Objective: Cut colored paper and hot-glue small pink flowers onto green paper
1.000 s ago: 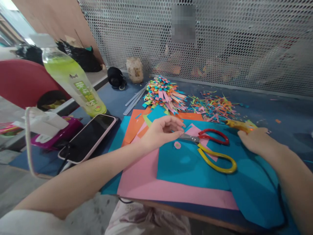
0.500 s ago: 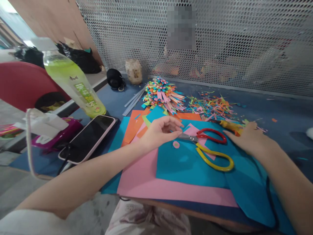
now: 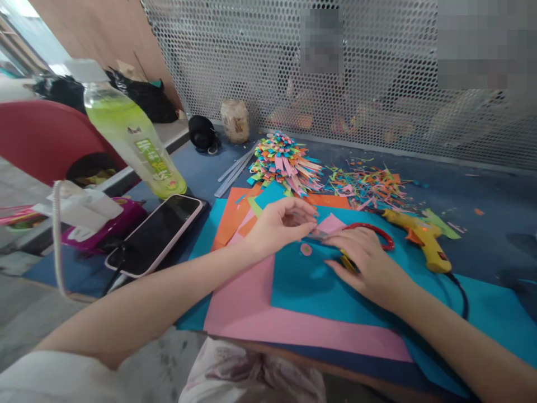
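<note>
Evidently, a pair of scissors (image 3: 348, 261) is lain over by the right hand (image 3: 364, 260), whose thumb is held apart from the fingers; whether the handles are actually gripped cannot be told. By the left hand (image 3: 282, 225), fingers are curled in close to the thumb near the blade tips, and whether anything small is pinched there cannot be made out. The scissors are placed on a blue paper sheet (image 3: 302, 291), spread on the desk (image 3: 495, 193). Judged by their metal blades and broad loops, they should be found rigid and fairly light, best taken by the loops, with the edges avoided. One loop is coloured red, the other yellow, and much of the yellow one is hidden. Just below the blades, a pink paper disc (image 3: 306, 249) with a greenish centre is seen; it would probably be felt as light and easily crushed, and should be lifted gently by its rim. Farther right, a yellow glue gun (image 3: 422, 230) is left lying, its stiff grip best used for holding and its nozzle avoided.
</note>
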Available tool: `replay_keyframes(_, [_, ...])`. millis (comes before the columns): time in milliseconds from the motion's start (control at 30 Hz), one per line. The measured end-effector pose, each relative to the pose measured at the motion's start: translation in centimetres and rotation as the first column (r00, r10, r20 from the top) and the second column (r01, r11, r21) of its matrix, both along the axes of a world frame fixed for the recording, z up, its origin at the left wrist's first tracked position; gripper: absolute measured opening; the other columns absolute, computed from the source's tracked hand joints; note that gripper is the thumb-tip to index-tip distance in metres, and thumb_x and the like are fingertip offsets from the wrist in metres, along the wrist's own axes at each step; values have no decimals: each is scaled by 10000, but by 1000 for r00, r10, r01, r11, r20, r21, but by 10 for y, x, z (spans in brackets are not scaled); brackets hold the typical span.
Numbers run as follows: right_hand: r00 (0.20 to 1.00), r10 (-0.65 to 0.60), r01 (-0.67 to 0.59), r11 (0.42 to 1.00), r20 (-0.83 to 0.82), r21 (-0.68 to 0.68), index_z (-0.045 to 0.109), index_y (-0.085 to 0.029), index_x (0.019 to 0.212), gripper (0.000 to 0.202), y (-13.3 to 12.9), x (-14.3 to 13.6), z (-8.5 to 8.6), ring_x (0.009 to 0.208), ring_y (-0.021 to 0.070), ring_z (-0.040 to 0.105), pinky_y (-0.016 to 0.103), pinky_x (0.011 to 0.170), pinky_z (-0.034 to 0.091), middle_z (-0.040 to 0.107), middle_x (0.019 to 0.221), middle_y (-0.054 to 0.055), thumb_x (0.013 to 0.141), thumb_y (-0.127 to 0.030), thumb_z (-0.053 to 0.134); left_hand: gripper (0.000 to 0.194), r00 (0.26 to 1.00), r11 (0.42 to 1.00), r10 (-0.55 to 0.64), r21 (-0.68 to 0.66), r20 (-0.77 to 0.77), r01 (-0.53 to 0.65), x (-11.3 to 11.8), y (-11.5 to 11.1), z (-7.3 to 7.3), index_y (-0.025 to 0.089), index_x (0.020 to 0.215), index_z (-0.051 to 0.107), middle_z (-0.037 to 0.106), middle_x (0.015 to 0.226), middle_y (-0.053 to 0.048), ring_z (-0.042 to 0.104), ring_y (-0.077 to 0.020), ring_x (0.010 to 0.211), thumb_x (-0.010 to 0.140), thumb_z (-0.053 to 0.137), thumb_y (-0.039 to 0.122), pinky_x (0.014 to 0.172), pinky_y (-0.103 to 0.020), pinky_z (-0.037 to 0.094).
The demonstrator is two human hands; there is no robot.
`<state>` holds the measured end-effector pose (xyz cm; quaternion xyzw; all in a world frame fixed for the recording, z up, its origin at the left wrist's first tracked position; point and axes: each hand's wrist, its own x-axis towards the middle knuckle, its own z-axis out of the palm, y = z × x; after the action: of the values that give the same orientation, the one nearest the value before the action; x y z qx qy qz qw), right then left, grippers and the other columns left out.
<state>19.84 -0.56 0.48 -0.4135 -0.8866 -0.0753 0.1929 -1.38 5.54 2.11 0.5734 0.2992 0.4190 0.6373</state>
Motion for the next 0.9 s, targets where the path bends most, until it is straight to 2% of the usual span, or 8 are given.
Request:
replay_keyframes(133, [995,97,-96,995,24,-22,545,-190,1234,290,-3,-15,-8,1128,276,612,480,919,397,690,1203,126,969,-271,458,205,1000,1000,6,19,22,-6,1,1,-2,151,843,614,659,730,14,626,-75,619,686,746,138,551,-189,474])
replay_keyframes(333, [994,104,-104,995,34,-9,499,-181,1301,331,0,-17,-12,1027,274,651,492,877,382,732,1087,128,991,-226,393,201,1000,999,-10,48,17,9,0,0,-2,148,868,614,655,768,-2,639,-94,700,699,722,127,607,-194,499])
replay_keyframes(433, [996,82,-84,994,-27,-75,505,-214,1281,312,-2,-16,-10,1020,267,654,479,876,390,722,1120,109,981,-229,422,191,1000,998,10,57,9,-11,1,-1,0,147,861,622,646,774,-4,622,-92,695,696,714,119,603,-195,493])
replay_keyframes(633, [977,6,-58,969,-213,-238,512,-250,1204,246,-6,-22,-11,963,250,668,463,900,409,722,1031,60,959,-255,496,192,1000,996,10,84,-2,-10,3,-1,-2,137,842,639,648,801,-11,610,-93,734,672,714,87,636,-196,497])
replay_keyframes(767, [946,-64,-35,955,-319,-294,523,-249,1159,238,-8,-25,-13,893,226,675,432,879,448,713,914,21,926,-256,568,208,999,994,9,105,-35,-5,2,0,-5,130,866,648,659,822,-19,623,-102,775,674,715,87,680,-207,501])
replay_keyframes(900, [901,-118,-20,950,-418,-312,567,-242,1103,228,-11,-21,-7,838,209,675,397,837,503,701,845,10,880,-200,593,182,997,992,18,127,-75,-8,0,2,-7,131,874,655,663,828,-25,623,-110,785,700,707,122,697,-224,496])
